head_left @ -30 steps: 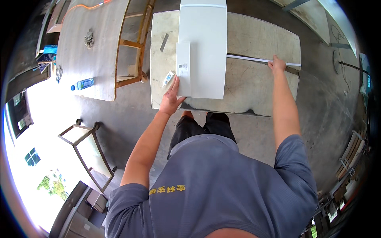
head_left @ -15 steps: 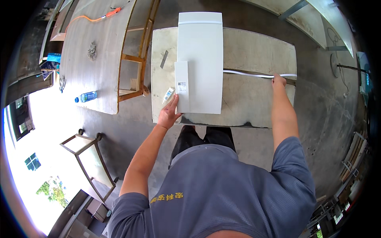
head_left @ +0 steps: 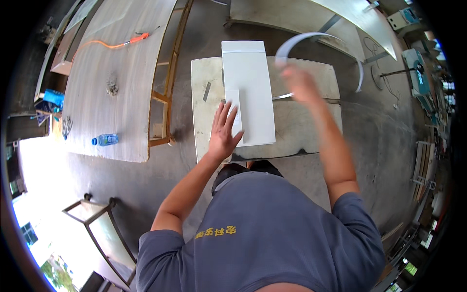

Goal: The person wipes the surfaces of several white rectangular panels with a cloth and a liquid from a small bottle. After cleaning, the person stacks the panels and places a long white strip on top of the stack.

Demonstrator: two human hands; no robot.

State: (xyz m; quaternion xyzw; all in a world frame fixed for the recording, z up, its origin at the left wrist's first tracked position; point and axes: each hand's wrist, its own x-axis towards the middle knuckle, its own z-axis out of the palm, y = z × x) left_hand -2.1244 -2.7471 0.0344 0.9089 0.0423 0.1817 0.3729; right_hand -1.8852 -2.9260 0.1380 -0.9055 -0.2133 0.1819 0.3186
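A long white panel (head_left: 255,97) lies lengthwise on the worn worktable (head_left: 311,117), with a narrower white piece (head_left: 232,97) along its left side. Over the lower part of that piece is my left hand (head_left: 224,134), fingers spread, holding nothing; it covers most of the label there. My right hand (head_left: 300,83), smeared by motion, is above the table to the right of the panel with a thin white strip (head_left: 292,45) in its grip. The strip curves up and over in a wide arc toward the right. Another short length shows between the panel's right edge and my hand.
On the left stands a larger table (head_left: 129,97) with a blue bottle (head_left: 105,140) and an orange-handled tool (head_left: 138,38) on its hose. A wheeled metal frame (head_left: 99,228) is at lower left. Another pale table (head_left: 272,14) stands beyond the worktable.
My right hand has swung left and away from the table's right side, bending the strip from nearly straight into an arc. My left hand has shifted onto the narrow piece, its fingers spreading.
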